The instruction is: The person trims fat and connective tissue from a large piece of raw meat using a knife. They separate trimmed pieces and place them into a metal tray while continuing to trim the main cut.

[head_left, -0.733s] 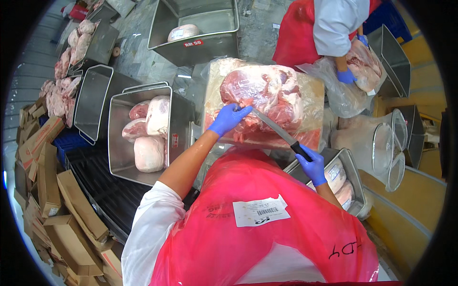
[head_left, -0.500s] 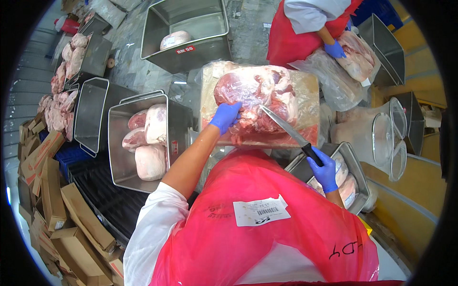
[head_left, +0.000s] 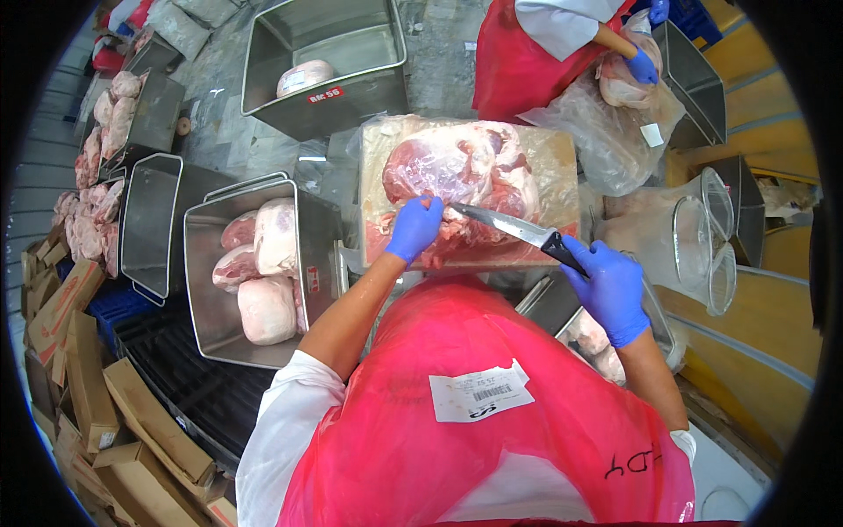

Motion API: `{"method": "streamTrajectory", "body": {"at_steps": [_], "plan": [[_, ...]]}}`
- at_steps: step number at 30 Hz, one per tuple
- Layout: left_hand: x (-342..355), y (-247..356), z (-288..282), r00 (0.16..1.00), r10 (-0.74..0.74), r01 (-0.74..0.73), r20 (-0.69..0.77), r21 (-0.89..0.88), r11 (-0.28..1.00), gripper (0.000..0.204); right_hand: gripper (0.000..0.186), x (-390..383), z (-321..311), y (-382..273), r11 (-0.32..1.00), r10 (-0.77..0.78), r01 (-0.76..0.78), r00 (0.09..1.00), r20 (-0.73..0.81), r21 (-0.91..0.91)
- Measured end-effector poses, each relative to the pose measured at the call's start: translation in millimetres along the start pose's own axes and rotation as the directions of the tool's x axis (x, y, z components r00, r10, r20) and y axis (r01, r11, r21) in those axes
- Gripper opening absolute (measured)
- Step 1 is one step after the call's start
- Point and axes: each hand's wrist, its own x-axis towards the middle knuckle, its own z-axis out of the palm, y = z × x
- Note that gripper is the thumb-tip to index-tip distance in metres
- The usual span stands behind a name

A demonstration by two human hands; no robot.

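Observation:
A large cut of raw pink meat (head_left: 448,164) with pale fat lies on a pale cutting board (head_left: 558,189) in front of me. My left hand (head_left: 414,230), in a blue glove, is closed on the near left edge of the meat. In my right hand (head_left: 615,290), also gloved in blue, is a black-handled knife (head_left: 514,226). Its blade points left across the meat, the tip close to my left fingers. Just what my left fingertips pinch is partly hidden.
Metal tubs stand around the board: one with several meat pieces (head_left: 268,310) at left, a tub (head_left: 325,101) beyond, another tub (head_left: 654,307) under my right arm. At upper right a co-worker's gloved hand (head_left: 644,67) is on bagged meat. Cardboard boxes (head_left: 149,408) pile up at lower left.
My right hand has moved right and up, bringing the knife to a flatter angle with its tip farther left by my left hand. The co-worker's meat has shifted in its plastic.

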Motion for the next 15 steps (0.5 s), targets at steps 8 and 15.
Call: {"method": "streamTrajectory", "body": {"at_steps": [8, 15], "plan": [[-30, 128, -3, 0.982, 0.183, -0.184, 0.048, 0.026, 0.983, 0.025, 0.051, -46, 119, 14, 0.981, 0.088, -0.066, 0.989, -0.116, 0.182], [-20, 73, -97, 0.913, -0.397, 0.396, 0.091, -0.422, 0.816, 0.022, 0.048, -108, 161, 7, 0.811, 0.372, -0.216, 0.908, -0.194, 0.543]]}}
